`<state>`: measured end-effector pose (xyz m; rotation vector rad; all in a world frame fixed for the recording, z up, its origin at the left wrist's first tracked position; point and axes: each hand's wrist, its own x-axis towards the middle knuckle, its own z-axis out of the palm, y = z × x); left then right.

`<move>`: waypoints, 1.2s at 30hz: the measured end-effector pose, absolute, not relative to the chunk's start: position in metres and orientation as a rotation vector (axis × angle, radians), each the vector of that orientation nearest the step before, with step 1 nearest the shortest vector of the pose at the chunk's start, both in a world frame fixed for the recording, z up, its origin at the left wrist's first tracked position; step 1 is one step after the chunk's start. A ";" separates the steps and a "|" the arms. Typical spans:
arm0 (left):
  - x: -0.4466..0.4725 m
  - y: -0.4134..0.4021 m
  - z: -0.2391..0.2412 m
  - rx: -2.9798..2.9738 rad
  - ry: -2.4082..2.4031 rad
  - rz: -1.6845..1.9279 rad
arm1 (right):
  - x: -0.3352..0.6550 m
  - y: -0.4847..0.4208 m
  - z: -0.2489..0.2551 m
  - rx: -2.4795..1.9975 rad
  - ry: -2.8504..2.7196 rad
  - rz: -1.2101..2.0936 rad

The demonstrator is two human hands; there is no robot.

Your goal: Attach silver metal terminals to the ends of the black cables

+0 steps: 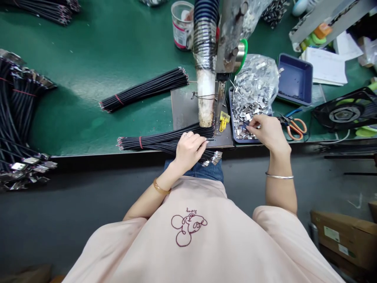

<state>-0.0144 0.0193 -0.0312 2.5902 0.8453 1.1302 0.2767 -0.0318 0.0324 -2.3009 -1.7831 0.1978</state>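
My left hand (191, 151) is closed on a black cable at the table's front edge, its bare tip poking out to the right past my fingers. Under and beside that hand lies a bundle of black cables (156, 140) tied with a red band. Several of those cables carry metal connectors (212, 158) at their right ends, hanging over the edge. My right hand (269, 131) pinches at the front of a blue tray (232, 118) full of small metal connector shells (246, 118). Whatever sits between its fingertips is too small to make out.
A fume-extraction hose (205, 86) hangs beside a metal stand above the work plate (184, 108). Orange-handled scissors (297, 129) and a black fan (343, 112) are at the right. Another cable bundle (144, 89) and a large finished-looking pile (22, 98) lie leftward.
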 end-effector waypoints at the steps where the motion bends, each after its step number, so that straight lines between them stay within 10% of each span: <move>1: -0.014 0.021 -0.032 2.587 0.825 1.105 | 0.277 -0.031 0.034 -2.332 -1.777 0.240; 14: -0.019 0.024 -0.013 2.354 0.583 1.075 | 0.222 -0.074 0.043 -1.894 -1.366 -0.104; 36: -0.011 0.014 -0.006 1.738 0.673 0.769 | 0.132 -0.072 -0.010 -1.450 -1.116 0.569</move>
